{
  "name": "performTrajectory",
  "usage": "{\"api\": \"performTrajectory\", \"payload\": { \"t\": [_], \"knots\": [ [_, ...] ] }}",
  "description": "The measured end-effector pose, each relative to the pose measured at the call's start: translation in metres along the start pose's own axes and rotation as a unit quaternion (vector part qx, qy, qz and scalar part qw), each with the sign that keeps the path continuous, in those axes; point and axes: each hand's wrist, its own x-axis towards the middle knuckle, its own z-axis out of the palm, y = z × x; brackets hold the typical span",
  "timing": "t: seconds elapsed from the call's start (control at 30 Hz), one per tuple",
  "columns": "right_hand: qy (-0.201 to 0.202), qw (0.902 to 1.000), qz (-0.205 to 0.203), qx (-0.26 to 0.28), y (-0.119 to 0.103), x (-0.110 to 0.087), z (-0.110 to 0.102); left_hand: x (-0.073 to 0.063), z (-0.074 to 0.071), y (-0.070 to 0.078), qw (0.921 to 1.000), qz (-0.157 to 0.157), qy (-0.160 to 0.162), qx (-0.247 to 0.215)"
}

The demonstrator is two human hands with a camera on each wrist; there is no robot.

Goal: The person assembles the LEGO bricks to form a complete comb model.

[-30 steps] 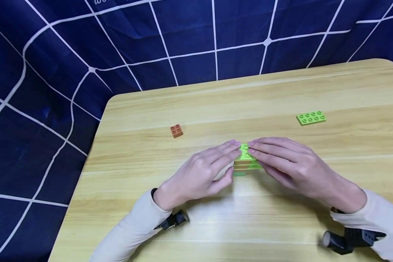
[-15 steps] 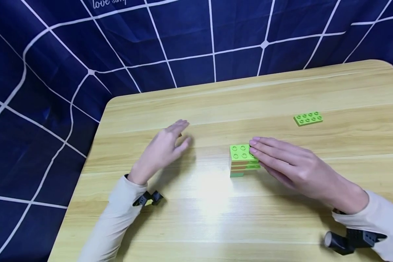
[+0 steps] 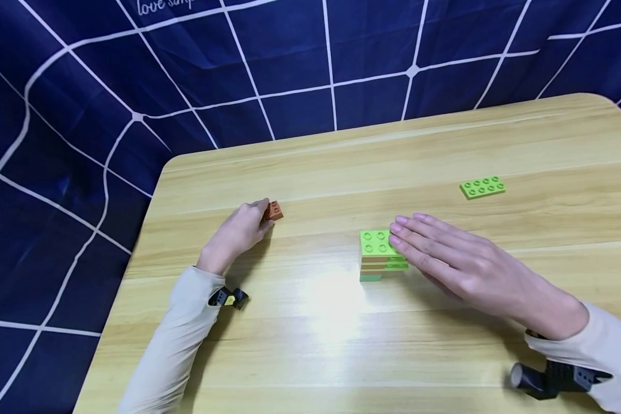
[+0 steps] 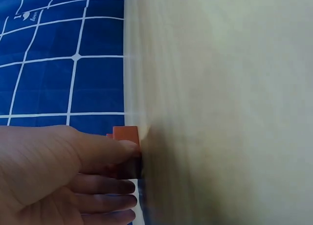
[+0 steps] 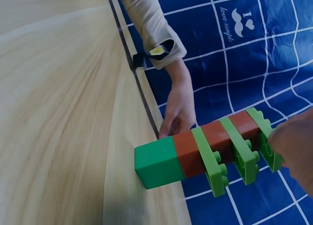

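Note:
My left hand (image 3: 236, 233) pinches a small reddish-brown toy building brick (image 3: 274, 211) on the table. In the left wrist view, the thumb lies across that brick (image 4: 126, 133), hiding part of it. A stacked brick tower (image 3: 376, 244) stands upright near the middle. The right wrist view shows its green base block (image 5: 159, 161), brown bricks and overhanging lime-green plates (image 5: 210, 161) in alternation. With its fingers straight, my right hand (image 3: 447, 261) rests on the right end of the top plate; its thumb is hidden in the head view.
A loose lime-green plate (image 3: 482, 187) with two rows of studs lies farther back to the right. The wooden table (image 3: 310, 172) ends at a dark blue cloth (image 3: 295, 69) with white lines, hanging behind it and on the left.
My left hand has let go of the tower, reached left and taken hold of the brown brick. The right hand has stayed at the top plate.

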Motion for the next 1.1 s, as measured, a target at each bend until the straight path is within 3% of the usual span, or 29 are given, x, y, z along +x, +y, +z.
{"api": "performTrajectory", "payload": {
  "t": [0.1,0.33,0.6,1.1],
  "knots": [
    [-0.005,1.0,-0.003,-0.001,0.001,0.001,-0.001,0.0,0.003,-0.002,0.9998,0.008,0.018,-0.004],
    [-0.01,0.9999,-0.002,0.002,0.002,0.001,-0.002,-0.001,0.003,0.0,0.9986,-0.008,0.046,-0.027],
    [-0.017,0.9998,0.001,0.01,0.004,0.002,-0.002,-0.001,0.008,-0.002,0.9952,0.021,0.088,-0.039],
    [-0.025,0.9995,0.005,0.016,0.004,0.003,0.0,-0.005,0.006,0.01,0.9912,0.06,0.099,-0.064]
  ]
}}
